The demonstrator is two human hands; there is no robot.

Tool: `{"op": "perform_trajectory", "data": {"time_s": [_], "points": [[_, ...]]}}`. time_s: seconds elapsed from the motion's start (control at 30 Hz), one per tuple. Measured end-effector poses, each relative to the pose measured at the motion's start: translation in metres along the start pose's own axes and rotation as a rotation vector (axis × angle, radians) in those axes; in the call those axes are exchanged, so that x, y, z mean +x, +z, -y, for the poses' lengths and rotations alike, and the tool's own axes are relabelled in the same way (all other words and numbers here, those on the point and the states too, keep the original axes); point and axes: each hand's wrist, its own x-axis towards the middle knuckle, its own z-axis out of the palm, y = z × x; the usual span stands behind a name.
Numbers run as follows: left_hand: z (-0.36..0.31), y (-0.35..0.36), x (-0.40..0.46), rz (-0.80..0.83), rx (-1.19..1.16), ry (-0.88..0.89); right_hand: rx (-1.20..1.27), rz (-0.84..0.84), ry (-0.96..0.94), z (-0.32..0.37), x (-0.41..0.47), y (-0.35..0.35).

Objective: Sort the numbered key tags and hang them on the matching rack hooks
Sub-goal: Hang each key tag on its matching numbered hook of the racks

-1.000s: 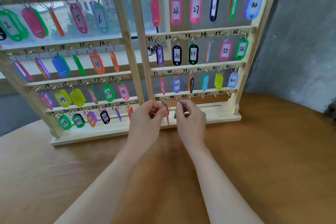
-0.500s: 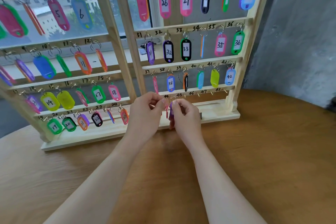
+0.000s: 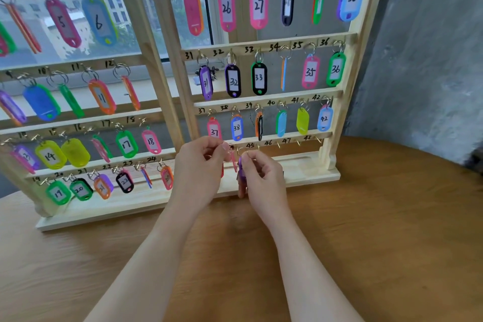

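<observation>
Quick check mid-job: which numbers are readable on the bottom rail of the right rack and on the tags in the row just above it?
"45", "46", "47", "48": handwritten on the bottom rail, above bare hooks.
"37": pink tag.
"38": blue tag.
"42": light blue tag.
Unreadable: tags under 39, 40, 41 show no number; the purple tag pinched by the right hand is edge-on; the left hand hides 43 and 44.

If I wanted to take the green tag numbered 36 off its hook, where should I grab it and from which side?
Probably pinch the green tag 36 by its flat plastic body, coming from the front. It hangs upright with its face toward the camera, below its metal ring, so the faces are open to a thumb and finger. Then lift so the ring clears the hook.
</observation>
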Motion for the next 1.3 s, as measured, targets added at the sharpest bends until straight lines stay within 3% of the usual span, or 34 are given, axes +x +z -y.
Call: {"op": "perform_trajectory", "data": {"time_s": [0.5,0.6,0.8,0.93,1.3], "points": [[0.007,0.01,0.005,0.027,0.103,0.061,0.02,0.051,0.081,-0.016,0.008,-0.001],[0.01,0.015,0.0,0.021,0.121,0.067,-0.066,0.044,0.085,-0.016,0.006,-0.007],[0.018,0.023,-0.002,-0.036,0.167,0.107,-0.231,-0.065,0.116,-0.021,0.003,-0.012],[0.021,0.024,-0.002,-0.076,0.142,0.128,-0.324,-0.052,0.091,-0.024,0.002,-0.01],[0.026,0.025,-0.005,-0.072,0.27,0.157,-0.318,-0.12,0.088,-0.031,0.005,-0.01]]}}
